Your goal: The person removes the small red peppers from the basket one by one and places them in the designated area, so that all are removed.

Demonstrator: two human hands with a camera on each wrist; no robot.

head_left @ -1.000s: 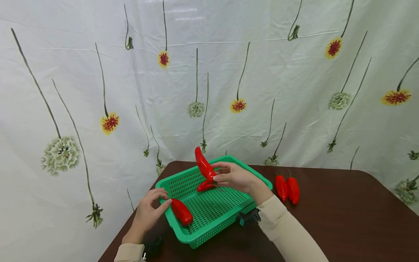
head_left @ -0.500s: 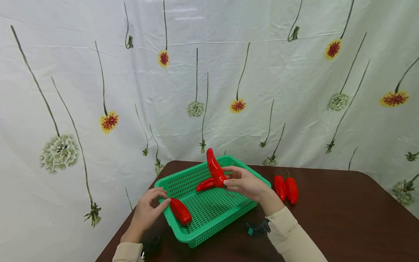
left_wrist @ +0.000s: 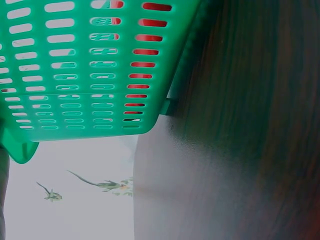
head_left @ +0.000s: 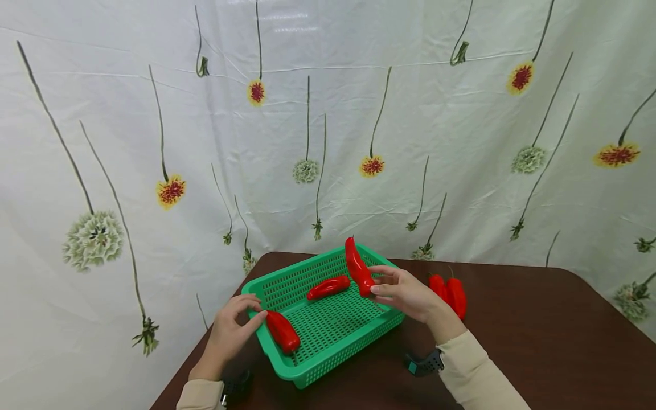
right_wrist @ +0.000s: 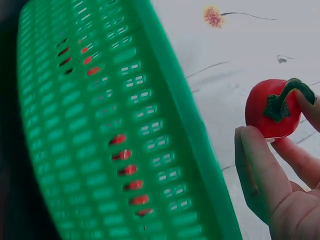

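We see a green basket (head_left: 348,348) by the left edge of the worktop (head_left: 538,324), near the far left corner. The right grip (head_left: 407,293) pinches a red pepper (head_left: 360,270) near its stem end, tip up, above the basket's right end. The left grip (head_left: 228,330) curls over the rim opposite; two more peppers (head_left: 328,287) lie inside. We judge the held pepper slick: a loose pinch could drop it outside the basket. A hard leftward pull might slide the basket off that edge

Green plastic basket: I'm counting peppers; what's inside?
Two long, glossy red peppers lie inside the basket; the right hand and its held red pepper partly hide the right end.
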